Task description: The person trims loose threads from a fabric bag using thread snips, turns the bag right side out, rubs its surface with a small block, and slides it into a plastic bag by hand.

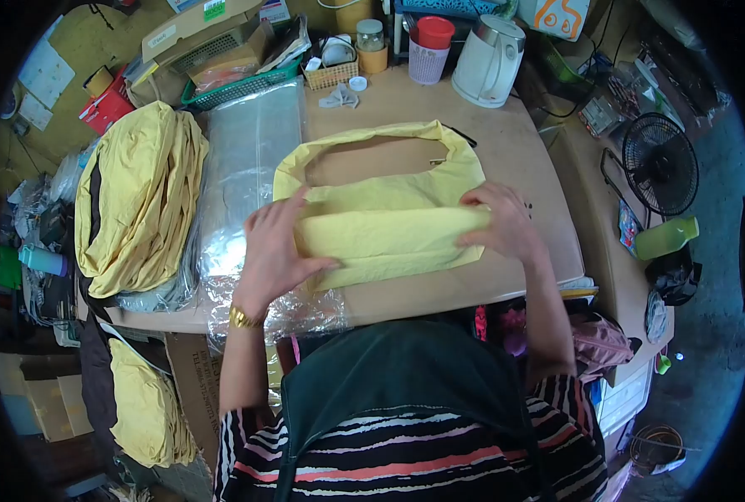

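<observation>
Printed lettering beginning "TEL" ran down the side of a cardboard carton (197, 376) at lower left; the digits after it were too small to read with certainty. A green label (213, 9) on an open box (197, 33) at upper left was not legible.

The left hand (274, 251) was spread, thumb well apart from the fingers, and touched the left end of a yellow fabric piece (389, 238). The right hand (506, 224) was partly curled over the right end, fingers at the upper edge of the folded band and thumb lower; whether it pinched the cloth could not be told.

The fabric piece lay between the hands on the surface (544, 251), at the centre of the frame, its looped part extending beyond them. Clear plastic sheets (251, 151) lay just left of it; a yellow fabric pile (138, 201) stood farther left.
</observation>
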`<state>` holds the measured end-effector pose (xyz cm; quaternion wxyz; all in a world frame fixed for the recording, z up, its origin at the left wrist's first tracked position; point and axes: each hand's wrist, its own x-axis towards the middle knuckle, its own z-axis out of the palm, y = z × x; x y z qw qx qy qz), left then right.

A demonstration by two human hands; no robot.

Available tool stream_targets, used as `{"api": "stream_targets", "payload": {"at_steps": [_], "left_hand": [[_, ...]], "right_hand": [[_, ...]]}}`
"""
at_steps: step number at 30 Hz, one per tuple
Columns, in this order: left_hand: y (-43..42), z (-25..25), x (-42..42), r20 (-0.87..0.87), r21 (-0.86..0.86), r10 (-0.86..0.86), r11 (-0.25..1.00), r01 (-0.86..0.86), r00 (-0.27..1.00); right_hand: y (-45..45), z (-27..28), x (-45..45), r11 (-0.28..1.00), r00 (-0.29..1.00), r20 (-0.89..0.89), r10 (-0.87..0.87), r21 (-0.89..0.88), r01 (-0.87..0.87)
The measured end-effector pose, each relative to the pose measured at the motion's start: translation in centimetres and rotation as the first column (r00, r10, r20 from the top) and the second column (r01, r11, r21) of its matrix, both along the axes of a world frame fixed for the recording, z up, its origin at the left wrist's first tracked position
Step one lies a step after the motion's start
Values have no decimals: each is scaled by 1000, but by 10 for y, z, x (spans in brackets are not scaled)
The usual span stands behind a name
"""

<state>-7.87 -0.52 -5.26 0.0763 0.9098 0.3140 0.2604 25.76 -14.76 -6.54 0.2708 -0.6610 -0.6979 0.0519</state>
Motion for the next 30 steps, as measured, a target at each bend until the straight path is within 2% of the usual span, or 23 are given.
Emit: {"api": "stream_targets", "payload": {"at_steps": [1,2,3,4,5,7,9,10,11,12,13,14,16,17,19,20,21,25,27,28,29,30], "left_hand": [[3,5,9,-150,-12,-93,996,92,984],[7,6,12,-150,-14,-93,996,92,984],[10,6,14,-269,-76,-119,992,102,956],[12,5,15,-380,-137,-149,985,104,913],[12,2,14,-379,-137,-147,985,102,914],[8,-9,6,-307,-122,-122,989,88,944],[6,-24,-3,-241,-81,-114,992,97,964],[5,-28,-5,-173,-34,-109,994,104,979],[3,-29,-9,-173,-35,-109,994,105,979],[-1,-23,-10,-81,-68,-155,986,149,985],[-2,-20,-11,13,-98,-196,976,196,981],[2,-21,-14,14,-99,-194,976,194,981],[11,-28,-24,-91,-46,-199,980,196,976],[14,-38,-23,-92,-51,-196,980,192,976],[27,-69,-17,-44,46,-228,972,230,973],[35,-84,-18,-119,37,-222,973,228,968],[40,-92,-16,-119,42,-224,972,230,967],[51,-97,-11,-116,32,-187,981,192,975],[52,-92,-14,39,126,-186,976,180,982],[48,-96,-22,131,167,-200,970,178,971],[43,-100,-27,130,174,-206,968,182,970],[35,-95,-29,75,272,-284,928,254,956]], "right_hand": [[7,3,0,1000,1000,-2,-3,-3,3],[14,5,1,988,996,88,28,-154,-14],[16,6,1,952,982,172,74,-304,-18],[15,5,2,952,982,173,76,-305,-20],[12,2,4,959,974,195,117,-276,-60],[6,-12,7,963,964,215,156,-250,-101],[0,-30,8,986,944,293,154,15,-166],[-3,-33,6,986,944,293,153,16,-165],[-6,-34,4,979,952,272,139,105,-173],[-6,-34,3,965,960,250,128,194,-179],[-6,-35,6,964,960,249,129,194,-179],[-7,-37,11,967,978,181,103,212,-141],[-8,-43,18,970,991,110,81,220,-104],[-6,-49,21,963,986,135,94,239,-124],[-2,-61,23,953,981,161,107,264,-148],[0,-69,23,958,968,219,121,229,-171],[3,-76,24,962,952,277,134,195,-192],[6,-90,32,971,952,304,49,207,-116],[1,-83,30,935,975,223,-5,347,-75],[1,-82,31,931,974,228,-7,356,-77],[-4,-83,31,905,974,224,40,405,-130],[-9,-85,31,876,972,219,85,448,-177]]}}
